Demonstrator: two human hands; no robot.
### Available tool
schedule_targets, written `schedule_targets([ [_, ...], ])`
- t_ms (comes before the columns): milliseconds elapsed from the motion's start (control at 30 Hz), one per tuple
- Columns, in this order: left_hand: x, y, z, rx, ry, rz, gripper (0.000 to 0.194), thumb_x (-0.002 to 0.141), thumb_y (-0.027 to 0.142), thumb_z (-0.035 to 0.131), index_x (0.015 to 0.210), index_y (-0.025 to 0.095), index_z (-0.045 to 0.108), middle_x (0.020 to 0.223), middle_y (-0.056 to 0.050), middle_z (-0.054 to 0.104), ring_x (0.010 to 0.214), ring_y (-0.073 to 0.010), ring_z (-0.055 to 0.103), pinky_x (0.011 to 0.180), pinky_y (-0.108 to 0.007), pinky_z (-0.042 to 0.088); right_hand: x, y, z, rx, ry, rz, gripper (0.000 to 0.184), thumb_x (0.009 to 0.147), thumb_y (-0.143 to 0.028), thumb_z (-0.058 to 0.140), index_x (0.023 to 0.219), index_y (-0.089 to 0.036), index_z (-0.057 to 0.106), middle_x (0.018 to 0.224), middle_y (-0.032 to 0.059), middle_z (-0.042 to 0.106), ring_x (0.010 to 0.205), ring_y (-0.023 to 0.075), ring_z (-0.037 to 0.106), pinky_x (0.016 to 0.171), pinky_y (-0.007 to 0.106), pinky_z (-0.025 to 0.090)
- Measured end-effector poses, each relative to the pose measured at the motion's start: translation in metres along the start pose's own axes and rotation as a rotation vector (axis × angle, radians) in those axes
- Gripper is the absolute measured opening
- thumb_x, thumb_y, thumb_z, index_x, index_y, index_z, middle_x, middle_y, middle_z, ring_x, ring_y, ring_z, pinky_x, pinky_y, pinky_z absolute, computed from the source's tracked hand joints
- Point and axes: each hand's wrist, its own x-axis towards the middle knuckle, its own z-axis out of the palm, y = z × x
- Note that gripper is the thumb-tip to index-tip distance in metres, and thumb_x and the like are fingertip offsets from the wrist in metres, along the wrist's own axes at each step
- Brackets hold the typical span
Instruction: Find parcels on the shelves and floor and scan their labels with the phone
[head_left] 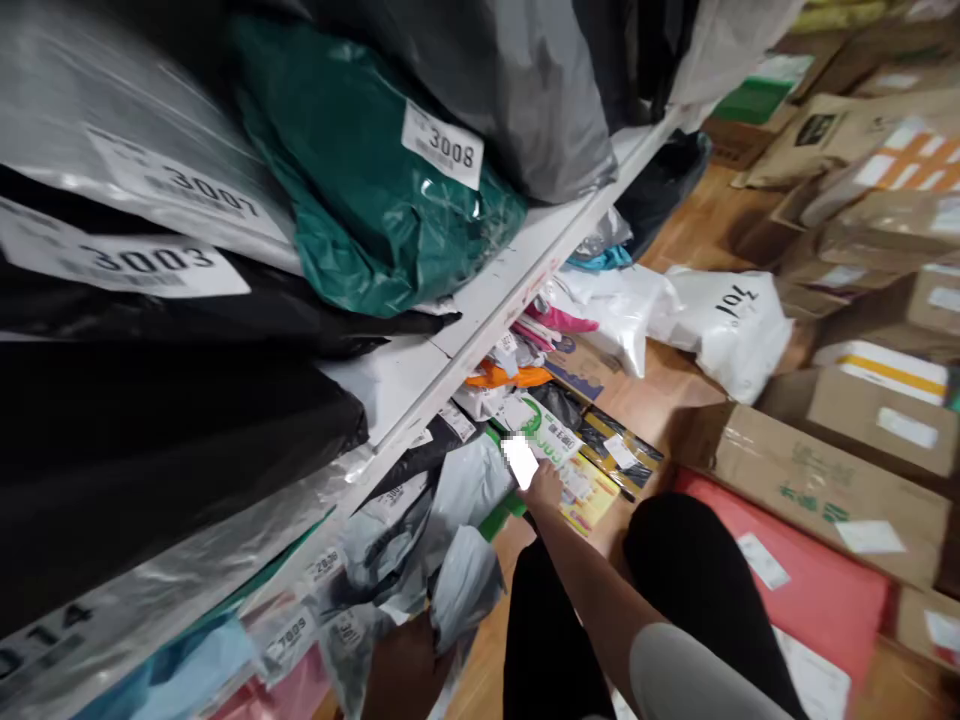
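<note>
Over the parcels on the floor, my right hand (545, 488) is closed around a small flat thing (519, 458) with a glaring white, partly pixelated face; its kind cannot be made out. Below it lie a white-and-green box (551, 428) and a yellow printed packet (592, 490). My left hand (420, 645), dark and blurred at the bottom, is closed on a grey plastic mailer bag (466, 585); its fingers are mostly hidden. Several more grey bags (394, 525) with printed number labels lie around it under the shelf.
A white shelf (487, 310) crosses on the left, bearing a green parcel (375, 190) labelled 3008 and black parcels (165, 440). Cardboard boxes (825, 480) and a red parcel (795, 550) line the right. A white bag (739, 325) lies on the wooden floor (679, 235). My knees are close below.
</note>
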Motion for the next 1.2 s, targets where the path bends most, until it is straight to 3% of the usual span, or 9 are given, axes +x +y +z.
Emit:
schedule_targets([
  [167, -0.001, -0.004, -0.022, -0.156, 0.012, 0.088, 0.035, 0.090, 0.040, 0.041, 0.097, 0.018, 0.068, 0.090, -0.016, 0.072, 0.087, -0.0322, 0.068, 0.078, -0.040, 0.048, -0.014, 0.043, -0.036, 0.139, -0.015, -0.127, 0.039, 0.086, -0.034, 0.063, 0.120, -0.016, 0.054, 0.121, 0.0104, 0.058, 0.108, 0.0262, 0.057, 0.092, 0.049, 0.047],
  [267, -0.004, -0.008, -0.023, -0.591, 0.183, 0.043, 0.030, 0.083, 0.046, 0.057, 0.095, 0.021, 0.069, 0.097, -0.013, 0.073, 0.101, -0.0314, 0.065, 0.089, -0.035, 0.045, -0.062, 0.080, -0.071, 0.275, -0.001, -0.232, 0.062, 0.068, -0.031, 0.077, 0.122, -0.013, 0.051, 0.111, 0.0119, 0.062, 0.100, 0.0275, 0.060, 0.088, 0.045, 0.048],
  [367, -0.017, -0.005, -0.016, -1.133, 0.331, -0.049, 0.036, 0.070, 0.043, 0.075, 0.097, 0.019, 0.070, 0.106, -0.010, 0.072, 0.116, -0.0271, 0.058, 0.101, -0.028, 0.040, -0.142, 0.120, -0.104, 0.465, 0.028, -0.393, 0.079, 0.060, -0.032, 0.078, 0.129, -0.016, 0.043, 0.118, 0.0127, 0.061, 0.108, 0.0287, 0.057, 0.095, 0.042, 0.046],
  [467, -0.041, 0.006, -0.010, -1.599, 0.347, -0.110, 0.034, 0.069, 0.032, 0.079, 0.097, 0.015, 0.069, 0.104, -0.011, 0.072, 0.117, -0.0234, 0.058, 0.104, -0.028, 0.039, -0.246, 0.156, -0.127, 0.651, 0.073, -0.507, 0.088, 0.063, -0.045, 0.073, 0.137, -0.020, 0.033, 0.135, 0.0134, 0.050, 0.125, 0.0293, 0.047, 0.105, 0.043, 0.038],
  [667, -0.115, 0.035, -0.013, -1.766, 0.206, 0.035, 0.027, 0.084, 0.029, 0.064, 0.103, 0.010, 0.067, 0.097, -0.013, 0.074, 0.097, -0.0225, 0.069, 0.092, -0.035, 0.052, -0.454, 0.202, -0.137, 1.233, 0.045, -0.491, 0.103, 0.048, -0.056, 0.086, 0.136, -0.027, 0.040, 0.138, 0.0133, 0.050, 0.128, 0.0357, 0.045, 0.106, 0.049, 0.036],
  [767, -0.156, 0.046, -0.013, -1.793, 0.149, 0.102, 0.032, 0.089, 0.034, 0.056, 0.107, 0.009, 0.065, 0.099, -0.014, 0.073, 0.098, -0.0220, 0.069, 0.091, -0.034, 0.053, -0.524, 0.207, -0.115, 1.487, -0.033, -0.408, 0.112, 0.038, -0.073, 0.079, 0.135, -0.032, 0.042, 0.137, 0.0126, 0.052, 0.120, 0.0386, 0.053, 0.095, 0.051, 0.046],
  [867, -0.193, 0.051, -0.010, -1.852, 0.090, 0.118, 0.038, 0.091, 0.037, 0.052, 0.115, 0.009, 0.063, 0.102, -0.014, 0.073, 0.099, -0.0223, 0.068, 0.091, -0.035, 0.053, -0.570, 0.198, -0.087, 1.671, -0.069, -0.328, 0.105, 0.051, -0.078, 0.069, 0.140, -0.035, 0.034, 0.144, 0.0121, 0.046, 0.115, 0.0366, 0.058, 0.086, 0.051, 0.051],
  [1000, -0.229, 0.044, -0.007, -1.929, 0.090, 0.105, 0.040, 0.091, 0.037, 0.052, 0.119, 0.010, 0.062, 0.107, -0.013, 0.072, 0.103, -0.0225, 0.067, 0.093, -0.034, 0.053, -0.610, 0.176, -0.067, 1.810, -0.031, -0.283, 0.097, 0.067, -0.072, 0.063, 0.147, -0.036, 0.021, 0.149, 0.0112, 0.040, 0.117, 0.0349, 0.058, 0.091, 0.052, 0.049],
  [1200, -0.254, 0.005, -0.012, -1.976, 0.099, 0.131, 0.035, 0.092, 0.036, 0.051, 0.115, 0.014, 0.065, 0.108, -0.007, 0.072, 0.101, -0.0179, 0.067, 0.095, -0.030, 0.052, -0.650, 0.140, -0.072, 1.789, -0.081, -0.312, 0.103, 0.068, -0.060, 0.072, 0.148, -0.042, 0.009, 0.149, 0.0091, 0.041, 0.110, 0.0364, 0.063, 0.091, 0.055, 0.048],
])
